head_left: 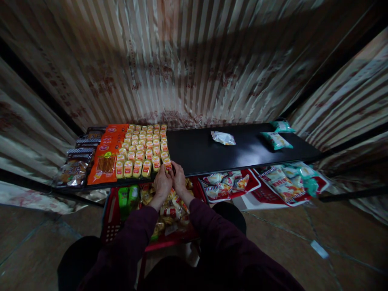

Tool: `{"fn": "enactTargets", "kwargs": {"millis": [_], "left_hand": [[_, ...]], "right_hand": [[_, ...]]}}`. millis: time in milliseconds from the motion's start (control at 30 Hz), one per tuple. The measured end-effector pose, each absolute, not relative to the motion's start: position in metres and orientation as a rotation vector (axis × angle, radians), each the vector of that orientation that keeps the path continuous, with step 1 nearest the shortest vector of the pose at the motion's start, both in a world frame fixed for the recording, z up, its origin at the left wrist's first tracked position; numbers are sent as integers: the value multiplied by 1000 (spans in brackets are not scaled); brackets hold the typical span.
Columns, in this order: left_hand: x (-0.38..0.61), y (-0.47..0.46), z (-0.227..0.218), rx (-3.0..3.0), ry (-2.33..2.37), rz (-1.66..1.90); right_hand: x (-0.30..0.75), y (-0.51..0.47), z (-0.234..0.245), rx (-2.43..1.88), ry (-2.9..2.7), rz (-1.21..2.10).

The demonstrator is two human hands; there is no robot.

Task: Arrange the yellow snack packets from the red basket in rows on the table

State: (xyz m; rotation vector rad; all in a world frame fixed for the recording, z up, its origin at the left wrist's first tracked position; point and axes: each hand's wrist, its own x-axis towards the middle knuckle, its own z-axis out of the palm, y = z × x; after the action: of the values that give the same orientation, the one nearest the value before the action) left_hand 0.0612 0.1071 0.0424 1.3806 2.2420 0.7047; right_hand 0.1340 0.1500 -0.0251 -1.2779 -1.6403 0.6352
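Side by side at the shelf's front edge, my left hand (163, 182) and my right hand (178, 178) close around one small wrapped cake (167, 163). It is yellow with a red and white label and stands at the front right corner of the block of wrapped cakes (137, 165), set in tight rows. My fingertips are partly hidden behind my hands. Left of the rows lie orange snack bags (104, 155), then dark brown packets (75, 165). Beneath my forearms, a red basket (109, 214) holds loose yellow-wrapped packages and a green packet (127, 200).
On the black shelf (194, 151) lie a white packet (223, 138) and two teal packets (276, 140). Below its front edge are more red baskets (253, 184) of bagged snacks. Striped curtains (194, 64) hang behind and at both sides, along dark poles.
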Motion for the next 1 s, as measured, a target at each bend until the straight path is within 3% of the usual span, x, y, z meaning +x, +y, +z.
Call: {"fn": "enactTargets", "kwargs": {"millis": [267, 1000], "left_hand": [[62, 109, 61, 1434, 2253, 530], [58, 132, 44, 1332, 2051, 862]], "right_hand": [[132, 153, -26, -1241, -1653, 710], [131, 173, -32, -1300, -1675, 783]]}}
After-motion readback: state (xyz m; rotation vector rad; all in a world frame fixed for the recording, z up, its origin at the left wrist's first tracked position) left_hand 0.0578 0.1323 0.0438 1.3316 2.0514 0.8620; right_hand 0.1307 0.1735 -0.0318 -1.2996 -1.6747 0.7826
